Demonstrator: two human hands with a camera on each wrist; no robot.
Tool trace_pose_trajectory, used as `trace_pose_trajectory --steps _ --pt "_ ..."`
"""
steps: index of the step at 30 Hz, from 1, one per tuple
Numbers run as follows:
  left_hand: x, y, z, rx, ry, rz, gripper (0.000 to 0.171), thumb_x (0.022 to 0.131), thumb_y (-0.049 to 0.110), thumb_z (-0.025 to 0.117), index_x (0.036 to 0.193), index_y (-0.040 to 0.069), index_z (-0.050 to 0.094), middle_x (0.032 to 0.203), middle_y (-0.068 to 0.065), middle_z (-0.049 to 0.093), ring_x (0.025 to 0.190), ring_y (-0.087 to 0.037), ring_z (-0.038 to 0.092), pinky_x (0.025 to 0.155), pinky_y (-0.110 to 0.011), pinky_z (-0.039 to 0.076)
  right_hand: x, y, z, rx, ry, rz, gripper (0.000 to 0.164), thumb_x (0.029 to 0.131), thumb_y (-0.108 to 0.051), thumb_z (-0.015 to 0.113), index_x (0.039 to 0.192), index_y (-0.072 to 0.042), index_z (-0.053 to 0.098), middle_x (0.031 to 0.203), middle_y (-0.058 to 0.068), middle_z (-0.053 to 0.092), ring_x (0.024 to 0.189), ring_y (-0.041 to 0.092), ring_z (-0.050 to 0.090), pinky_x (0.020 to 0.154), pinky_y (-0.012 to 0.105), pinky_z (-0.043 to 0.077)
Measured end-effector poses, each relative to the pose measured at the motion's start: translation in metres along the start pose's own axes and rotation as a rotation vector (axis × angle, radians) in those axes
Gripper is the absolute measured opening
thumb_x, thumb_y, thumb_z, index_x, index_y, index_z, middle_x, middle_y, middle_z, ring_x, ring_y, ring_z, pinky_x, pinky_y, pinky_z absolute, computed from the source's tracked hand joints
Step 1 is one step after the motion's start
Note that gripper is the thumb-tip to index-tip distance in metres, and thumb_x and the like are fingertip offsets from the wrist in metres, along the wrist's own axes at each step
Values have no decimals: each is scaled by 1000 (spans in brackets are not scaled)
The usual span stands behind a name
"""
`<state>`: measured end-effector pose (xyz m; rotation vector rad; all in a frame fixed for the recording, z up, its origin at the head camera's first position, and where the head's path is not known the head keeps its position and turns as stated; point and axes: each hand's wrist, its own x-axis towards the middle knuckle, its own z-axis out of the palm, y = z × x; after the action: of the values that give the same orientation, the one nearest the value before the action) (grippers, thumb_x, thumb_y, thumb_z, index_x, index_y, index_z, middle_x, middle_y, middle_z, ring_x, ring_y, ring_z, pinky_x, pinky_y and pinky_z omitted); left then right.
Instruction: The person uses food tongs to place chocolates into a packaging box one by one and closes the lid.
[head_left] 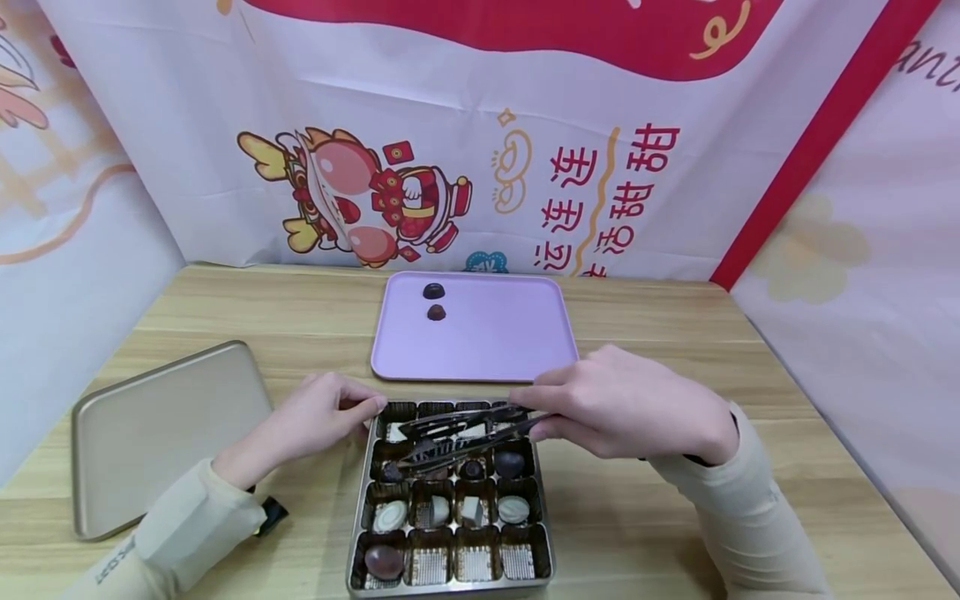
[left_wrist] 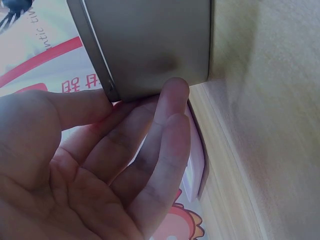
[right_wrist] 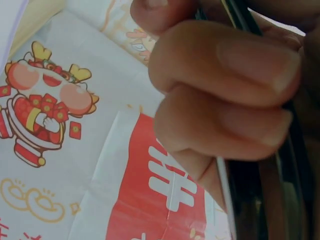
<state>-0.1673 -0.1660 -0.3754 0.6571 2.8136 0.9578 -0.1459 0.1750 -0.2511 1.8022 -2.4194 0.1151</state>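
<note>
A square metal chocolate tin [head_left: 546, 533] with divided compartments sits at the front middle in the head view. My left hand [head_left: 330, 417] grips its far left corner; in the left wrist view the thumb lies at the rim and the fingertips [left_wrist: 175, 95] meet the side wall. My right hand [head_left: 622, 404] holds black tongs [head_left: 450, 446], also seen as dark bars [right_wrist: 245, 200] in the right wrist view. The tongs reach left across the two far rows, tips over a dark chocolate [head_left: 392, 472] in the second row. White chocolates, such as an oval one [head_left: 390, 517], fill the third row.
A lavender tray [head_left: 502, 329] with two dark chocolates [head_left: 434, 291] stands behind the tin. To the left lies a beige metal lid [head_left: 168, 442]. In the nearest row, a round brown chocolate [head_left: 384, 562] sits at the left. A printed cloth [head_left: 450, 92] hangs behind the wooden table.
</note>
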Motion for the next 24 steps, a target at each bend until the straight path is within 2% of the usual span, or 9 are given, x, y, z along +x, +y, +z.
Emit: trace_pose_trajectory --steps 6,13,19,24 --pt "-1 0 -1 -6 -6 3 18 96 29 58 94 22 74 74 16 63 60 -5 54 72 -35 44 1 -2 1 53 -28 -12 20 100 -38 47 95 -20 53 77 -19 43 55 -3 40 50 15 36" --pt "-1 0 0 2 -3 10 18 95 29 58 95 22 75 76 17 63 60 -4 54 74 -36 45 3 -6 8 68 -57 -74 25 98 -34 54 111 -15 62 84 -17 54 62 -6 45 58 16 43" --pt "-1 -1 0 -9 5 20 17 95 28 59 95 22 75 87 12 67 59 -5 53 74 -35 45 5 -12 13 48 -110 -113 19 94 -33 60 105 -17 61 76 -18 44 59 -6 38 53 13 33" --pt "0 0 0 -18 2 8 17 95 28 59 96 21 75 86 12 66 56 -7 52 70 -33 44 9 -13 16 30 -150 -138 22 95 -35 58 106 -17 63 77 -17 49 57 -5 37 49 12 30"
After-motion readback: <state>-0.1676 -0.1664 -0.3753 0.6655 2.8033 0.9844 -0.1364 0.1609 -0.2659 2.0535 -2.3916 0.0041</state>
